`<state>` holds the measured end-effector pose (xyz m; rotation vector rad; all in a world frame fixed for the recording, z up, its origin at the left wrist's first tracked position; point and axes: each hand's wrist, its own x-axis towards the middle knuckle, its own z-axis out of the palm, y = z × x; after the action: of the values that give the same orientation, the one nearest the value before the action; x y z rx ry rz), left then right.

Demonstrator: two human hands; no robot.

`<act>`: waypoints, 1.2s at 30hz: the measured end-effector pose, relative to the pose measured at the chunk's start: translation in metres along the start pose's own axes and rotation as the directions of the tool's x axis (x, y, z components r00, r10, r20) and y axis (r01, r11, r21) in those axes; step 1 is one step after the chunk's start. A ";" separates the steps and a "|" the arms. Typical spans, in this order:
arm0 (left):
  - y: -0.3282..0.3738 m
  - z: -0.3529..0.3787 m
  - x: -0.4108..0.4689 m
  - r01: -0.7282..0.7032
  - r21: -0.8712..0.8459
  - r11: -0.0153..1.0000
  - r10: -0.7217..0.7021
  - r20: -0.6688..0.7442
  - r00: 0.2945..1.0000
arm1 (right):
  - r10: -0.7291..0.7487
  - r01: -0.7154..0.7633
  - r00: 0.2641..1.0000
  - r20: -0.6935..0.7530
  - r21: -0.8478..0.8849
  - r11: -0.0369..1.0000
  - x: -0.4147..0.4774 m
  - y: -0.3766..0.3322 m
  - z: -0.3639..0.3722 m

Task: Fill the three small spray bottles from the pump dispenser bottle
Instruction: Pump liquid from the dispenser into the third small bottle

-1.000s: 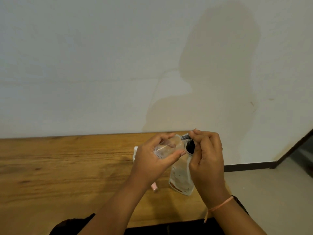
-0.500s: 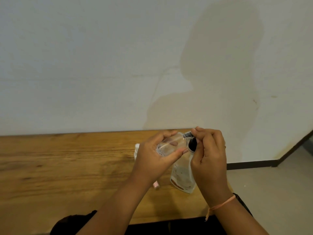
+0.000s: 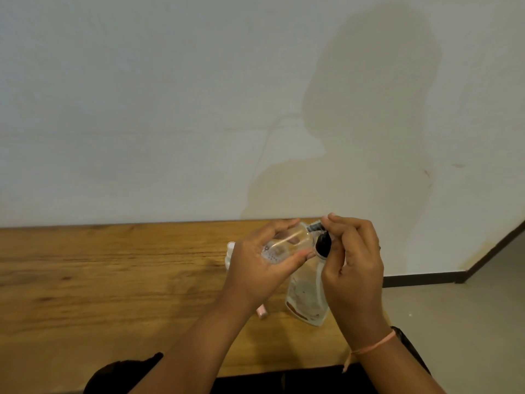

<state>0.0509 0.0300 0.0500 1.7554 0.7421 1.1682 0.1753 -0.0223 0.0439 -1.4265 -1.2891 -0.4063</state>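
Observation:
My left hand [image 3: 255, 268] grips a small clear spray bottle [image 3: 287, 244], held on its side above the wooden table [image 3: 99, 280]. My right hand [image 3: 352, 260] pinches the bottle's black spray head [image 3: 323, 243] at its neck. Behind my left hand stands a white bottle [image 3: 230, 251], mostly hidden. A small pink item [image 3: 262, 311] lies on the table under my left wrist. I cannot pick out the pump dispenser bottle for certain.
A clear stand-up pouch [image 3: 305, 300] with brown trim stands on the table below my hands, near the table's right end. A white wall runs behind the table. Grey floor [image 3: 454, 322] lies to the right.
Both hands have stayed together on the bottle and lifted slightly. My right fingers have shifted on the black spray head.

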 end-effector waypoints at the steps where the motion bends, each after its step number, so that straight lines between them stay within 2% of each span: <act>1: -0.002 0.001 -0.001 0.006 -0.004 1.000 -0.006 0.005 1.000 | -0.005 0.005 1.000 0.007 -0.008 1.000 -0.002 0.002 0.001; 6: -0.004 0.001 -0.004 -0.019 0.014 1.000 0.019 0.004 1.000 | -0.009 0.010 0.999 0.036 -0.025 1.000 -0.008 0.003 0.002; 13: -0.005 -0.001 -0.001 -0.099 0.071 0.993 0.100 -0.017 0.995 | 0.016 -0.014 0.999 -0.047 0.048 0.999 -0.001 -0.010 0.001; 21: -0.007 0.004 -0.005 0.046 -0.015 0.999 -0.046 0.005 0.999 | 0.021 -0.021 0.999 0.030 0.000 1.000 -0.008 0.005 0.005; 26: -0.008 0.002 -0.003 -0.013 0.024 1.000 0.013 -0.021 1.000 | 0.067 -0.064 0.997 -0.034 0.081 0.995 -0.002 -0.007 0.006; 30: -0.005 0.000 -0.001 -0.060 0.012 0.998 0.060 -0.011 0.998 | 0.048 -0.044 0.998 -0.044 0.099 0.994 0.002 -0.010 0.004; 36: -0.007 0.002 -0.002 0.014 -0.020 1.000 -0.014 0.026 1.000 | 0.036 -0.036 0.999 0.005 0.069 0.997 -0.005 0.001 0.006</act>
<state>0.0516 0.0308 0.0428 1.7431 0.7242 1.1383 0.1721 -0.0194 0.0375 -1.3909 -1.2673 -0.3316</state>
